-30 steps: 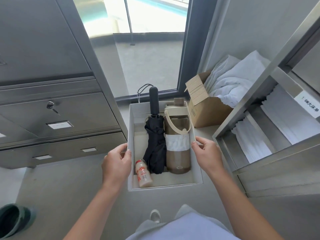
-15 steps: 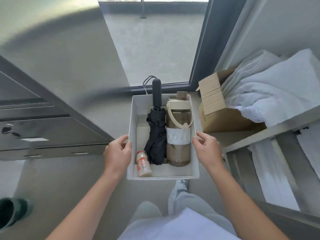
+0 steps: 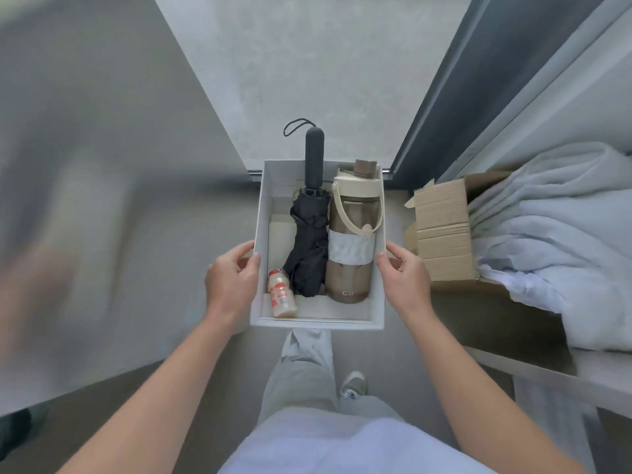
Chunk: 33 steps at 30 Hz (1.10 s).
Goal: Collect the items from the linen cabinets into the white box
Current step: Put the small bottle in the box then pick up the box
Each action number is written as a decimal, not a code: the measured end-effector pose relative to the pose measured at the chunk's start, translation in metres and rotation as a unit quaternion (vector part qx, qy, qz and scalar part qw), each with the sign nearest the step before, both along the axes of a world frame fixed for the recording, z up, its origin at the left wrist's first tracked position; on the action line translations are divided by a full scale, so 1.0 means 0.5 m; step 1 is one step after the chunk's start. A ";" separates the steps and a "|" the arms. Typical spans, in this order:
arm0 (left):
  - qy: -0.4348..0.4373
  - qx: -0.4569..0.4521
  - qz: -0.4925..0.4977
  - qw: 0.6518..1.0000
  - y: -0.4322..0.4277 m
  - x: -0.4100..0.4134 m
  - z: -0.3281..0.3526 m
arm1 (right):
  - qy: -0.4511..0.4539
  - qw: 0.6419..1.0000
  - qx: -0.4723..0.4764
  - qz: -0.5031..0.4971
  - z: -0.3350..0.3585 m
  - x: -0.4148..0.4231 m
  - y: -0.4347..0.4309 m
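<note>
I hold the white box (image 3: 316,323) in the air in front of me, above the floor. My left hand (image 3: 232,280) grips its left wall and my right hand (image 3: 403,277) grips its right wall. Inside lie a folded black umbrella (image 3: 309,241) with its handle sticking out over the far rim, a brown water bottle (image 3: 352,241) with a cream lid and strap, and a small yoghurt drink bottle (image 3: 282,298) at the near left corner.
A metal cabinet (image 3: 85,200), blurred, fills the left. On the right a shelf (image 3: 513,323) carries an open cardboard box (image 3: 444,234) and piled white linen (image 3: 554,241). A window frame (image 3: 455,97) runs behind. My legs and a shoe (image 3: 354,383) are below the box.
I have stood up with the box: it has risen off the floor. The view has risen and tilted down, so the left cabinet's drawers and the lower linen shelves have left the frame.
</note>
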<state>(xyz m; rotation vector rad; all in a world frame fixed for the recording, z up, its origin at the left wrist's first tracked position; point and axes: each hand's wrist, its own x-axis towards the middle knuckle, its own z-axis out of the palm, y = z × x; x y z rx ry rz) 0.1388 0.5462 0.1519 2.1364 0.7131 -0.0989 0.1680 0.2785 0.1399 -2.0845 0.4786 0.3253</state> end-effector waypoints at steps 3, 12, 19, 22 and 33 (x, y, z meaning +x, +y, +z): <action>0.010 -0.008 0.002 1.000 0.025 0.113 -0.070 | 0.018 1.000 0.003 -0.014 -0.070 0.104 0.023; 0.048 -0.012 0.002 0.999 0.063 0.358 -0.427 | 0.052 0.998 -0.001 -0.026 -0.410 0.351 0.064; 0.094 -0.011 -0.027 0.995 0.074 0.414 -0.822 | 0.095 0.995 -0.006 -0.032 -0.809 0.389 0.073; 0.111 -0.010 -0.038 0.993 0.073 0.409 -0.960 | 0.113 0.993 -0.017 -0.028 -0.952 0.380 0.072; 0.166 -0.009 -0.020 0.986 0.043 0.435 -1.279 | 0.148 0.988 -0.033 -0.042 -1.263 0.386 0.053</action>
